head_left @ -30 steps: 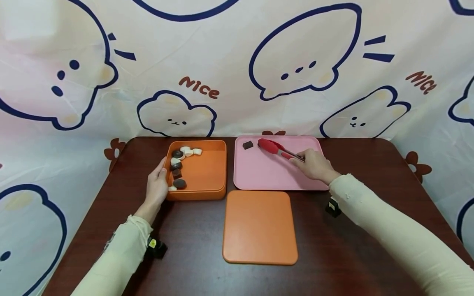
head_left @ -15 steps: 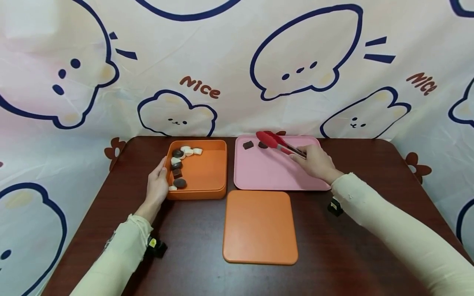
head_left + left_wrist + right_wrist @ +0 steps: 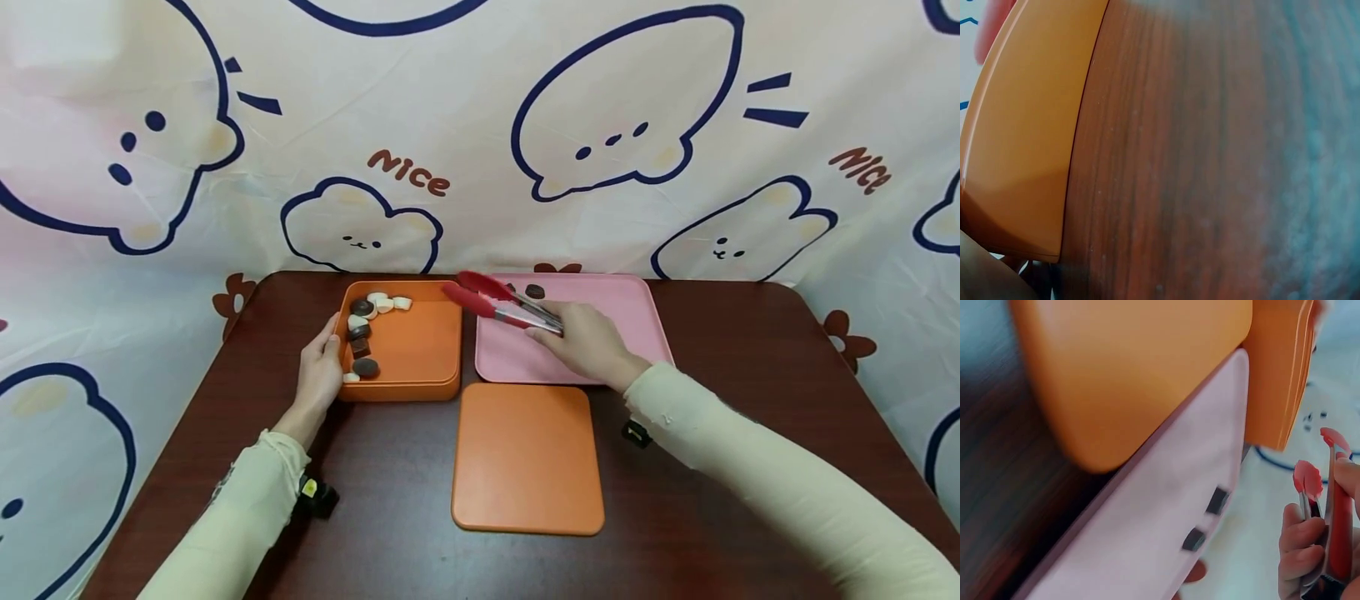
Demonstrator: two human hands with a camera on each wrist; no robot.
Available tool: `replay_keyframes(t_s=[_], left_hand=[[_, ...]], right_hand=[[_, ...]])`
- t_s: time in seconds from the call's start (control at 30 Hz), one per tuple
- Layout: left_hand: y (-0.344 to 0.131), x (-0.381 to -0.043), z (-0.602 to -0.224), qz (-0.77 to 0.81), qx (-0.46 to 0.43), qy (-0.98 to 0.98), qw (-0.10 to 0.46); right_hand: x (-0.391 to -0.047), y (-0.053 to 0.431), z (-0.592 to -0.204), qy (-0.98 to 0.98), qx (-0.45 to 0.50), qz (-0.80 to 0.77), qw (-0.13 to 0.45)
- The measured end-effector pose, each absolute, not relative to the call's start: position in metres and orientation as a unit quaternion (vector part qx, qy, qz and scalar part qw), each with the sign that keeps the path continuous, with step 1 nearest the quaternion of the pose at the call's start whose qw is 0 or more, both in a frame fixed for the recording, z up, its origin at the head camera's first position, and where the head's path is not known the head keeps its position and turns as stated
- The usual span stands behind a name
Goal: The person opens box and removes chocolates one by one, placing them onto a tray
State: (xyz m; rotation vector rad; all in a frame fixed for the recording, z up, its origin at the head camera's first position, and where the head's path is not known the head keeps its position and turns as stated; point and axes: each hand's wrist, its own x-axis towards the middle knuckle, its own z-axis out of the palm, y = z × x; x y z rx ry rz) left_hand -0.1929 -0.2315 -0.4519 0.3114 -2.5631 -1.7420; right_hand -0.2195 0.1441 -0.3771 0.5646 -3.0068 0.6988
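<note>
My left hand (image 3: 318, 371) holds the left side of a shallow orange box (image 3: 416, 337). Along the box's left and far walls lie several white marshmallow-like pieces (image 3: 384, 305) and dark chocolate-like pieces (image 3: 365, 367). In my right hand (image 3: 588, 342) are metal tongs with red tips (image 3: 468, 300), held over the gap between the box and a pink tray (image 3: 637, 321). The right wrist view shows the tong tips (image 3: 1308, 480) apart, nothing between them. Two dark pieces (image 3: 1194, 539) remain on the tray near its far edge; the tongs partly cover one in the head view.
A flat orange square lid (image 3: 528, 458) lies on the dark wooden table (image 3: 390, 500), just in front of the tray. Behind the table hangs a white cloth (image 3: 480, 225) with blue cartoon outlines.
My right hand has lifted the tongs off a dark piece on the tray and carried them left toward the box. That piece stays on the tray. My left hand keeps its place.
</note>
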Motion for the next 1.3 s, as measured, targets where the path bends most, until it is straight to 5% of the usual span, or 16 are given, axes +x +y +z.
replay_keyframes(t_s=[0.43, 0.9, 1.3], left_hand=[[-0.231, -0.193, -0.451, -0.562, 0.102, -0.821, 0.02], [-0.23, -0.194, -0.452, -0.56, 0.108, -0.821, 0.022], [-0.231, -0.195, -0.451, -0.555, 0.098, -0.826, 0.025]], right_hand=[[-0.195, 0.072, -0.371, -0.931, 0.338, -0.003, 0.136], [-0.199, 0.032, -0.37, -0.943, 0.334, 0.015, -0.006], [-0.202, 0.034, -0.373, -0.95, 0.311, 0.007, -0.005]])
